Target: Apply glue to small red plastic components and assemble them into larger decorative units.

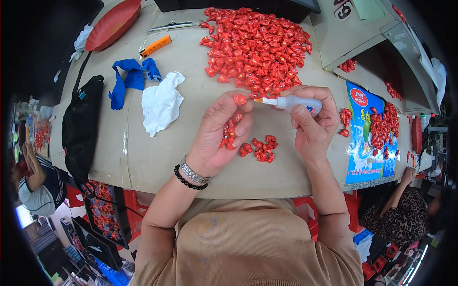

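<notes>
My left hand (217,126) cups several small red figure pieces (231,129) in its palm and pinches one red piece (240,99) between thumb and fingertip. Closed around a translucent white glue bottle (301,104), my right hand (315,121) tilts it sideways. Its narrow tip (259,100) points left, close to the pinched piece; I cannot tell whether they touch. Below, between the hands, a small cluster of red pieces (265,149) lies on the table. A large heap of the same red pieces (257,47) spreads just beyond my hands.
Left on the table (152,155) are a white cloth (162,102), blue cloth strips (126,81), an orange box-like stick (156,46), a utility knife (175,25), a red tray (114,24) and a black bag (82,128). A blue printed sheet (360,143) bearing red pieces lies right. People sit at both sides.
</notes>
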A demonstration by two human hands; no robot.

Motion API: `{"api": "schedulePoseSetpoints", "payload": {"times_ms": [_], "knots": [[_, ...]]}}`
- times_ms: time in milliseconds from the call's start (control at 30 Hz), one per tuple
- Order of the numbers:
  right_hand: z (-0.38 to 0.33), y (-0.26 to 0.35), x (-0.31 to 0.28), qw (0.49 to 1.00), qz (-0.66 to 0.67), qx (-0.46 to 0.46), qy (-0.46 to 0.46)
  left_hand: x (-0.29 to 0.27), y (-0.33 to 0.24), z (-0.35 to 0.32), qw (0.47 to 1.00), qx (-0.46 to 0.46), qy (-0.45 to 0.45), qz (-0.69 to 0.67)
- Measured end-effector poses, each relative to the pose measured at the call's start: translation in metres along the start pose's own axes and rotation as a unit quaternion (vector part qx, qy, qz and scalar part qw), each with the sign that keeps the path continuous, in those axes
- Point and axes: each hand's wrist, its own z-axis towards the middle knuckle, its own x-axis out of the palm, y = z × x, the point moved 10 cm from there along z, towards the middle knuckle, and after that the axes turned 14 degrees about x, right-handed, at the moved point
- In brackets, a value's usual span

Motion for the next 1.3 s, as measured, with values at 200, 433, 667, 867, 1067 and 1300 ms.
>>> {"api": "schedulePoseSetpoints", "payload": {"times_ms": [200,433,667,867,1067,1300], "knots": [[-0.0004,-0.0005,-0.0056,1.0,0.002,0.005,-0.01,0.0008,-0.0003,0.0001,1.0,0.0,0.007,0.005],[-0.0018,0.0019,-0.0009,1.0,0.02,-0.005,0.006,0.0007,-0.001,0.0004,1.0,0.002,-0.002,0.031],[-0.0032,0.0002,0.0024,1.0,0.022,-0.005,0.02,0.0019,0.0015,-0.0011,0.999,-0.003,-0.004,0.041],[-0.0027,0.0017,0.0042,1.0,0.018,-0.007,0.023,0.0009,0.0023,-0.0014,0.998,-0.007,-0.013,0.053],[-0.0026,-0.0003,0.0038,0.999,0.019,-0.012,0.026,0.0004,0.0031,-0.0018,0.998,-0.013,-0.014,0.061],[-0.0028,0.001,0.0027,1.0,0.001,-0.011,0.015,0.001,0.0034,-0.0015,0.998,-0.014,-0.013,0.055]]}}
